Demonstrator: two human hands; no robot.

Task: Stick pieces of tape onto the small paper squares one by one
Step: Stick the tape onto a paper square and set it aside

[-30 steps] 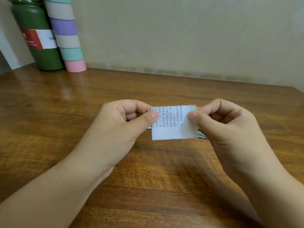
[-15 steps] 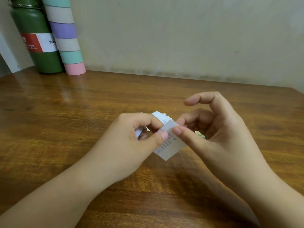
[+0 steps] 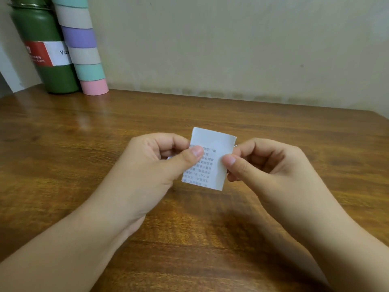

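My left hand [image 3: 147, 165] and right hand [image 3: 271, 165] pinching a printed paper square [image 3: 210, 157] by its side edges above the wooden table [image 3: 84, 144], green bottle [image 3: 44, 49] closed, contents hidden, beside stacked tape rolls [image 3: 82, 45].

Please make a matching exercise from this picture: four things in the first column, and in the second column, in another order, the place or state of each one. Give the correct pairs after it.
Column 1
1. paper square
2. green bottle
3. stack of tape rolls
4. wooden table

Column 2
A. far left corner, red and white label
B. pinched between the left hand and right hand
C. under both forearms
D. pastel bands, pink at the bottom

Pairs: 1-B, 2-A, 3-D, 4-C
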